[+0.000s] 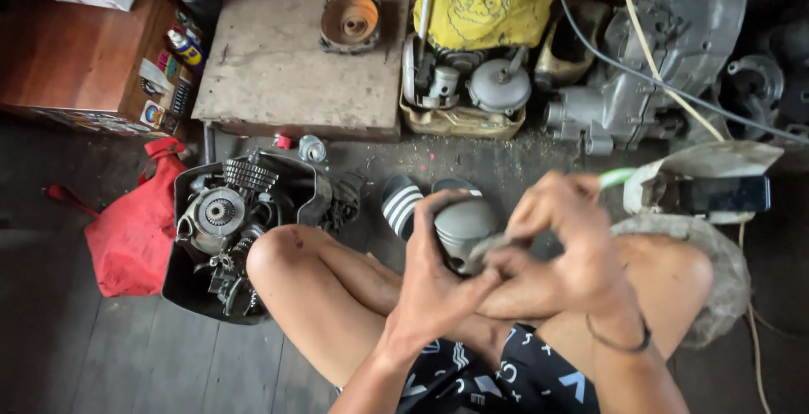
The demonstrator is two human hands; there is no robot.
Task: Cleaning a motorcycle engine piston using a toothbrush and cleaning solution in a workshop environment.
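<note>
Left hand (434, 283) cups the grey metal piston (462, 227) over the lap, grip closed round its skirt. Right hand (560, 245) pinches a dirty rag (493, 247) against it; the crown looks fairly clean, the wiping seemingly unfinished. Engine parts wait in the black tub (181, 283).

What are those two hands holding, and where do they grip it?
The left hand cups a grey metal piston around its side; the right hand presses a dirty rag against it.

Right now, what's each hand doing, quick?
Left hand: closed around the grey metal piston, holding it.
Right hand: fingers pinched on a grey scrap against the piston.
</note>
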